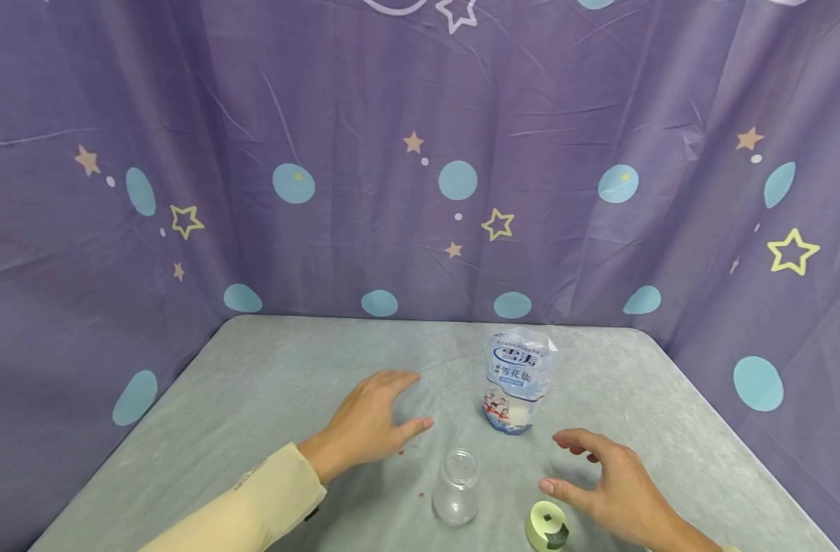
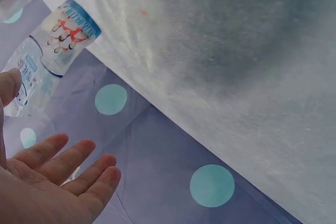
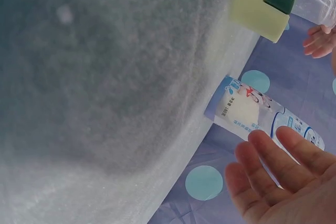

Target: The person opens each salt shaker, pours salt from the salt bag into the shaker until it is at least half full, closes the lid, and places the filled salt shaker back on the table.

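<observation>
A blue and white salt pouch (image 1: 519,379) stands upright on the table, crumpled at its top. Nearer to me is a small clear jar (image 1: 456,488) with an uncovered mouth. To the jar's right sits a pale green lid (image 1: 547,526) with a dark green flap. My left hand (image 1: 368,422) hovers left of the pouch and behind the jar, fingers extended and touching nothing. My right hand (image 1: 616,487) is held above the table beside the lid, fingers relaxed and apart from it. Both wrist views show the pouch (image 2: 55,45) beyond spread fingers.
The table (image 1: 310,353) has a grey cloth-like surface with rounded back corners. A purple curtain (image 1: 392,253) with stars and blue dots hangs behind and along both sides. Tiny reddish specks lie near the jar.
</observation>
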Tool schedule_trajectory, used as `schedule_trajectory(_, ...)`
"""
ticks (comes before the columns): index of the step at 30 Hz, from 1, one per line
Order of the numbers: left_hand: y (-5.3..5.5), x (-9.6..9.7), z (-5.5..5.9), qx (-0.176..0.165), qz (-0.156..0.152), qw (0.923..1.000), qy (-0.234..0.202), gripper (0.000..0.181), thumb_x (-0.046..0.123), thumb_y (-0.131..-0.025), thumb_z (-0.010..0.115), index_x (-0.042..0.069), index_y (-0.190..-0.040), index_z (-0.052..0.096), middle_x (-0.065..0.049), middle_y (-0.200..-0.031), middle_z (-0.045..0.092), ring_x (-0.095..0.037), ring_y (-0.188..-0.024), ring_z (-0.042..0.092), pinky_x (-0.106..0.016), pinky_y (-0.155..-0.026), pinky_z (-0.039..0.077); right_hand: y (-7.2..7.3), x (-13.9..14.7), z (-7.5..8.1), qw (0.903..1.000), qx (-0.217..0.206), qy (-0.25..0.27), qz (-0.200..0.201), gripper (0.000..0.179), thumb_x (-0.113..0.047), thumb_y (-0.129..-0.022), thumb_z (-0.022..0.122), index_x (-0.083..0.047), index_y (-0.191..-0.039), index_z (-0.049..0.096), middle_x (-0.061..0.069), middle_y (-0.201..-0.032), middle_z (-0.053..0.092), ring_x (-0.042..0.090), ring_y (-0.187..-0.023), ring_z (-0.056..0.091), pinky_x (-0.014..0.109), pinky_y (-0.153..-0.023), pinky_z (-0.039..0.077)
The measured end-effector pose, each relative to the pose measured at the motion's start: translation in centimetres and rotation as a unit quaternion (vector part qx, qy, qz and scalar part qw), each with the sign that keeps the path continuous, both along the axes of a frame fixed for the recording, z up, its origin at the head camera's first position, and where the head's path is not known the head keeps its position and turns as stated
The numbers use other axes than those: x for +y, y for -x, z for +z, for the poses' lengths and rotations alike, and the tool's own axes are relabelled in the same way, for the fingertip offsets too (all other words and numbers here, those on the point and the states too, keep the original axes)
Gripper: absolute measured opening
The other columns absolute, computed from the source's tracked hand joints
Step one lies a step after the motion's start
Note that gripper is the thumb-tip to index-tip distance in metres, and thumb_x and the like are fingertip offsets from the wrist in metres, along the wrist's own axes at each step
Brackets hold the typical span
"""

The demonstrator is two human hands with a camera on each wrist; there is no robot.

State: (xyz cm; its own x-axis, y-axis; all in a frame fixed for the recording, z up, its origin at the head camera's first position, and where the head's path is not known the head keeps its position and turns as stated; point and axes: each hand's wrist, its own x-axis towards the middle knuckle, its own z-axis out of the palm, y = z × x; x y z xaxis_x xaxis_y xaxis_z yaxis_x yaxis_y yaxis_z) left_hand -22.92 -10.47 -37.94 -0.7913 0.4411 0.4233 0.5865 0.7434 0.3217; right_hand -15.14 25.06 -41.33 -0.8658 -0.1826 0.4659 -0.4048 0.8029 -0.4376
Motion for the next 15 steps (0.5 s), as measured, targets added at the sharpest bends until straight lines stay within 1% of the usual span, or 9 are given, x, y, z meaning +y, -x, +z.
schedule_trajectory(6, 0.2, 0.6, 0.7, -0.008, 0.000, 1.0000, -0.001, 0.067, 0.048, -0.089, 0.078, 0.009, -0.141, 0.061, -0.006, -0.138, 0.064, -0.031, -0.131, 0.056, -0.050, -0.109, 0.042, 0.2, 0.0, 0.0, 1.0000, 0.009, -0.001, 0.001, 0.052, -0.051, -0.073, 0.091, -0.023, -0.113, 0.072, -0.011, -0.100, 0.071, 0.012, -0.088, 0.065, 0.035, -0.077, 0.053)
schedule_trajectory(9, 0.3, 0.9, 1.0, -0.005, -0.002, 1.0000, -0.005, 0.067, 0.049, -0.089, 0.078, 0.011, -0.141, 0.061, -0.005, -0.138, 0.064, -0.030, -0.131, 0.056, -0.050, -0.109, 0.043, 0.3, -0.1, 0.0, 0.9997, 0.023, 0.000, 0.003, 0.052, -0.049, -0.071, 0.092, -0.023, -0.112, 0.072, -0.014, -0.100, 0.069, 0.010, -0.087, 0.064, 0.035, -0.076, 0.053)
schedule_trajectory(12, 0.4, 1.2, 1.4, 0.001, -0.007, 0.9999, -0.007, 0.068, 0.049, -0.088, 0.078, 0.010, -0.141, 0.061, -0.005, -0.137, 0.065, -0.030, -0.130, 0.056, -0.050, -0.108, 0.044, 0.4, -0.3, 0.0, 0.9993, 0.038, 0.001, 0.002, 0.052, -0.047, -0.070, 0.093, -0.023, -0.112, 0.072, -0.017, -0.099, 0.068, 0.007, -0.087, 0.062, 0.035, -0.076, 0.053)
schedule_trajectory(15, 0.6, 1.6, 1.8, 0.005, -0.012, 0.9999, -0.007, 0.068, 0.049, -0.088, 0.078, 0.009, -0.140, 0.061, -0.006, -0.136, 0.065, -0.030, -0.129, 0.057, -0.049, -0.108, 0.044, 0.5, -0.3, 0.1, 0.9993, 0.037, 0.003, 0.001, 0.053, -0.048, -0.071, 0.093, -0.023, -0.112, 0.072, -0.017, -0.100, 0.068, 0.006, -0.088, 0.062, 0.035, -0.077, 0.053)
